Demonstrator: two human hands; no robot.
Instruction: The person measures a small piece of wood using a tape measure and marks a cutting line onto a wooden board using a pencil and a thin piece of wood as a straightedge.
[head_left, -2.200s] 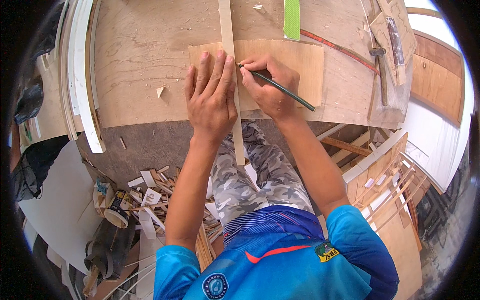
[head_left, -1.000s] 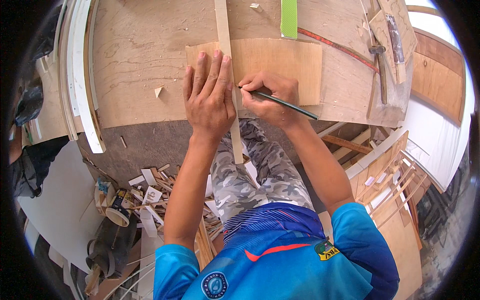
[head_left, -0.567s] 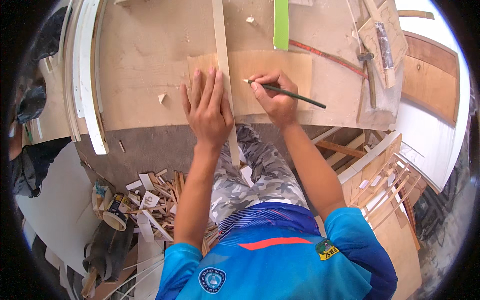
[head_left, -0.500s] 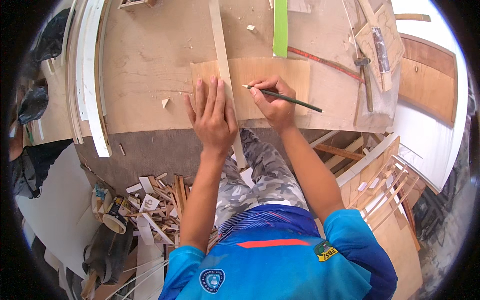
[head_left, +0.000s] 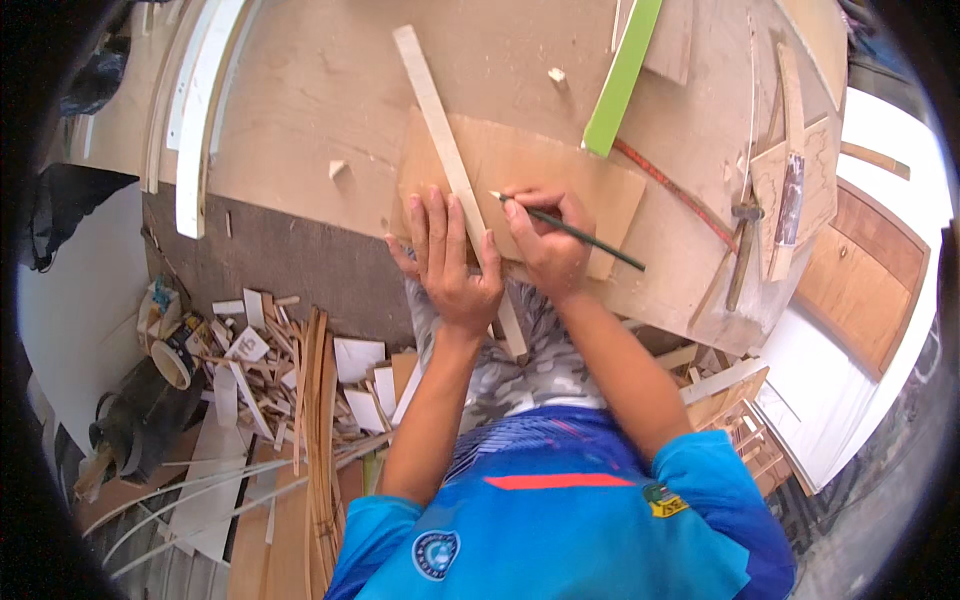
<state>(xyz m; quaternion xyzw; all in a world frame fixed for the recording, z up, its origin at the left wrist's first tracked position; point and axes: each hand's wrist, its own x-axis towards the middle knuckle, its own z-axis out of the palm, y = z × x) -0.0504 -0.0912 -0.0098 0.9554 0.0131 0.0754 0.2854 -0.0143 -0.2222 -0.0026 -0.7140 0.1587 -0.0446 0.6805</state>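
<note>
My left hand [head_left: 450, 260] lies palm down with fingers spread on a thin plywood piece [head_left: 610, 200], touching a long pale wooden strip [head_left: 435, 100] that crosses it diagonally and overhangs the near edge. My right hand [head_left: 550, 250] grips a dark green pencil [head_left: 620, 255], its pale tip just right of the strip, near a faint line on the plywood. All rest on a large wooden worktop [head_left: 300, 110]. Beyond them lie a green strip [head_left: 625, 75] and a small wooden offcut [head_left: 557, 76].
White curved lengths [head_left: 195, 120] line the left. At right are a red flat bar [head_left: 680, 195], a hammer [head_left: 746, 213] and wooden pieces [head_left: 800, 140]. Below are piled offcuts [head_left: 270, 370], a bucket [head_left: 172, 365] and long strips [head_left: 318, 450]; a brown panel [head_left: 865, 260] stands at right.
The view has turned, so worktop, strip and plywood appear rotated and lower. The pencil tip has left the strip's edge and shifted slightly right; my left hand stays spread by the strip.
</note>
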